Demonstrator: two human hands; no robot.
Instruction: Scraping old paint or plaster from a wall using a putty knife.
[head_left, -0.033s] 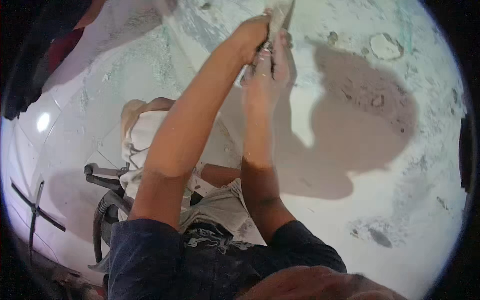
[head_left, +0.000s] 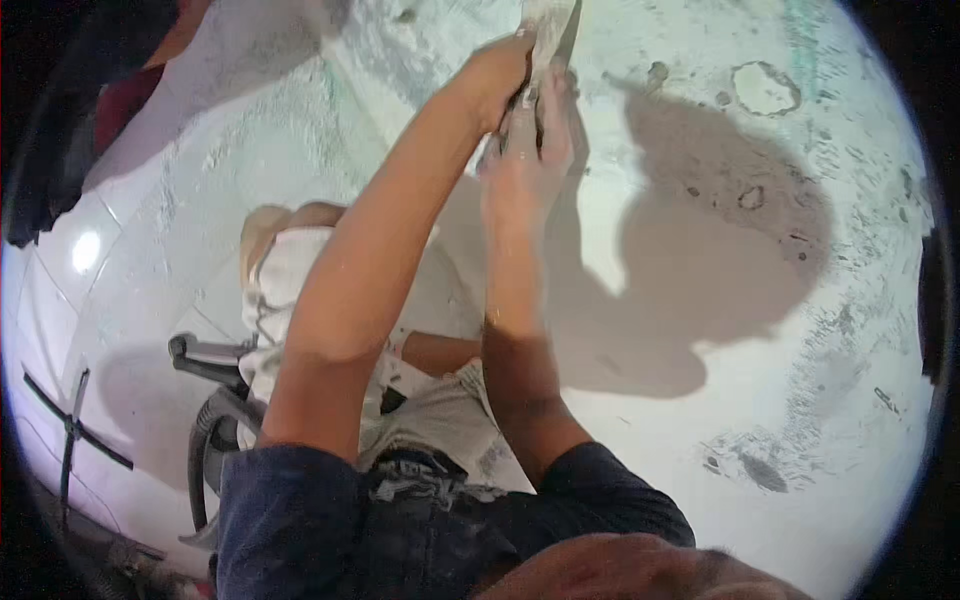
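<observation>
Far left: a black cross-shaped object (head_left: 71,424) is seen on pale tiles. Next, a black curved tube (head_left: 203,440) is noted beside the seated person's leg. At upper centre, the left hand (head_left: 498,78) is placed against the left edge of a flat-bladed tool (head_left: 548,35); whether it is closed cannot be told. The tool is located at the top edge of view, its lower end grasped by the right hand (head_left: 527,140). Right: a whitish round patch (head_left: 767,89) is observed on the stained surface (head_left: 850,220).
</observation>
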